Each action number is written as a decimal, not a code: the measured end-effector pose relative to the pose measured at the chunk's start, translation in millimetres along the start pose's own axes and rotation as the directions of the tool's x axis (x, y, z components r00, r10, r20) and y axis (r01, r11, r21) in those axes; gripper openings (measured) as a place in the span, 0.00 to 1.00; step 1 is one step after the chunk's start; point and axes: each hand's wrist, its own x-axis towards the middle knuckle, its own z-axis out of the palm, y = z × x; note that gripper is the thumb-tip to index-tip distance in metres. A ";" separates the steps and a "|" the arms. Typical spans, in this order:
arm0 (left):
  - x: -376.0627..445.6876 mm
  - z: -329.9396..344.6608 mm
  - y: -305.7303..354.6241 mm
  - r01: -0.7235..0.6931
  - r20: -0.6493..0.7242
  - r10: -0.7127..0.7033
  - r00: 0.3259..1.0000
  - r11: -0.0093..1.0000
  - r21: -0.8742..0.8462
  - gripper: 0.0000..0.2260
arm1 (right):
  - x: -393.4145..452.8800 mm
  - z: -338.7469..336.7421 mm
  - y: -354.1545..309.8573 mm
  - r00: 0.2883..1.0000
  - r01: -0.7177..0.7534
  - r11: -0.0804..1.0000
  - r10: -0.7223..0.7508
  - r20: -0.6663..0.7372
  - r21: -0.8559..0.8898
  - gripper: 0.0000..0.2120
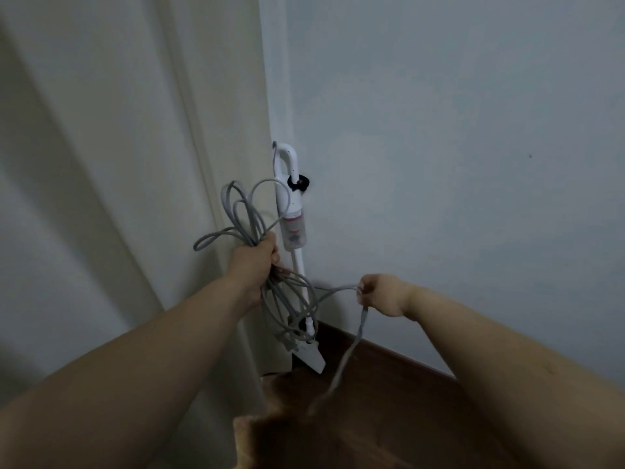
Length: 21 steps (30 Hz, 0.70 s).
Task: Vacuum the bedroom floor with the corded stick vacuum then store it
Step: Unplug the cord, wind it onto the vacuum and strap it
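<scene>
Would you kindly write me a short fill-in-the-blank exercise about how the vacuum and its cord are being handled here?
1. The left hand grips a bundle of coiled ____ loops.
2. The right hand pinches one strand of the grey cord, whose loose end trails down toward the wooden ____.
3. The white stick vacuum stands upright in the corner against the ____.

Missing words: cord; floor; wall

No legible text, label or number near my grip; the vacuum (293,228) markings are too blurred.
</scene>
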 end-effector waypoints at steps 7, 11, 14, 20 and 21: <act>0.3 3.8 -5.4 0.003 -0.058 0.005 0.998 0.992 0.122 0.18 | -2.6 -11.2 -27.3 0.804 0.229 0.970 -0.145 -0.576 0.076 0.09; -6.9 19.4 -6.4 0.045 0.024 -0.047 0.999 0.995 0.089 0.14 | -16.9 -7.6 -51.4 0.751 0.465 0.885 -0.387 -0.536 0.012 0.10; -9.8 31.1 -4.3 0.028 0.079 -0.030 0.996 0.999 0.033 0.20 | -30.2 2.8 -64.2 0.595 0.640 0.759 -0.587 -0.550 -0.118 0.08; -10.2 34.3 0.8 0.099 0.227 -0.108 0.968 0.994 0.048 0.17 | -40.4 5.1 -63.8 0.580 0.708 0.704 -0.621 -0.527 -0.052 0.09; -10.1 35.9 1.5 0.134 0.268 -0.136 0.954 0.991 0.025 0.14 | -41.1 6.0 -63.4 0.622 0.691 0.722 -0.616 -0.484 -0.032 0.08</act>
